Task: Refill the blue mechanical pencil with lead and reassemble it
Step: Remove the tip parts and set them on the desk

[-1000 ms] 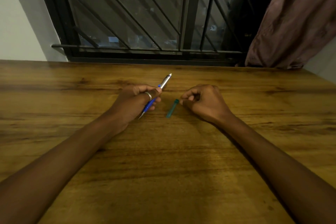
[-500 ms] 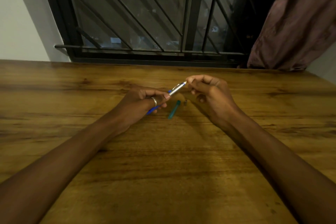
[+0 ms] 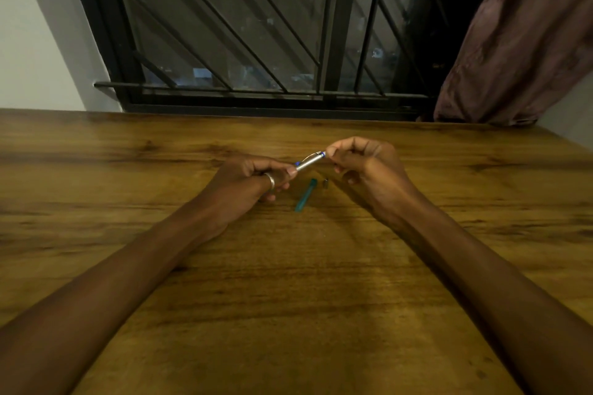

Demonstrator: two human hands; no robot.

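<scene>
Both hands hold the blue mechanical pencil (image 3: 309,161) above the tabletop (image 3: 288,282): the left hand (image 3: 247,184), wearing 1 ring (image 3: 270,181), grips its barrel, while the right hand (image 3: 365,167) pinches its silver top end with fingertips. Just below the pencil, a teal lead tube (image 3: 305,195) lies flat, and a small dark cap (image 3: 326,184) sits just right of the tube.
</scene>
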